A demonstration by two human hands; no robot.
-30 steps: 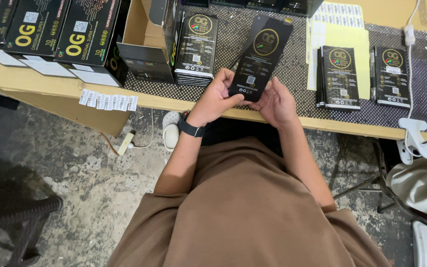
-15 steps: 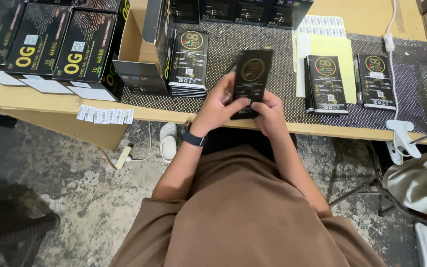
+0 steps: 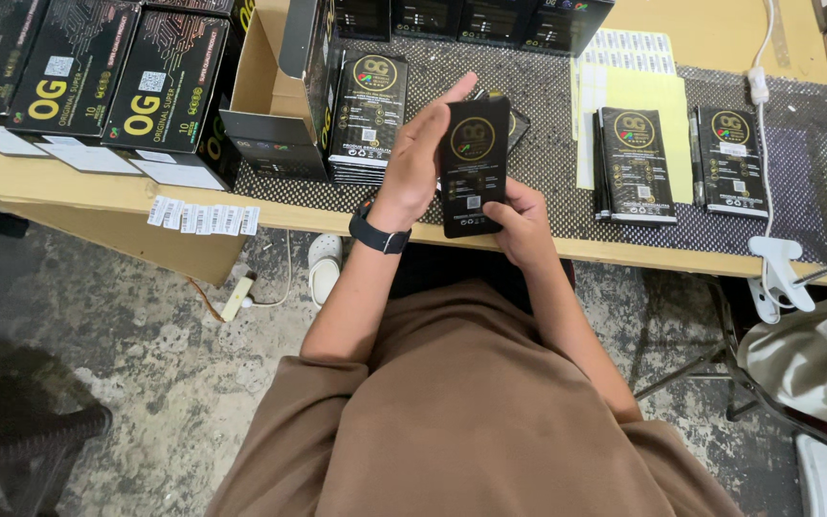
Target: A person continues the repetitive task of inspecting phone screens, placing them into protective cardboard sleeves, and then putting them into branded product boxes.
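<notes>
- Since the earlier frames, the slim black packet (image 3: 474, 165) has been raised a little and turned more upright in front of the chest, and the left hand (image 3: 420, 158) has been opened from a curled grip into a flat palm laid along the packet's left edge.
- Head view: the packet is held above the near edge of the table (image 3: 88, 191), its lower end pinched by the right hand (image 3: 521, 220), thumb on the face and fingers behind; the left hand is spread, fingers straight, touching the packet's side.
- On the patterned mat (image 3: 815, 153), a stack of like packets (image 3: 368, 115) lies just left of the hands, and two more stacks (image 3: 636, 163) (image 3: 731, 158) lie to the right, well apart from the hands.
- An open cardboard carton (image 3: 275, 96) stands beside the left stack; large black boxes (image 3: 98, 77) fill the table's left end.
- Sheets of small white labels (image 3: 632, 53) and a label strip (image 3: 203, 217) at the table edge are seen.
- Judged from this, one packet is in hand being squared or checked; several lie finished in stacks, and how many remain cannot be told.
</notes>
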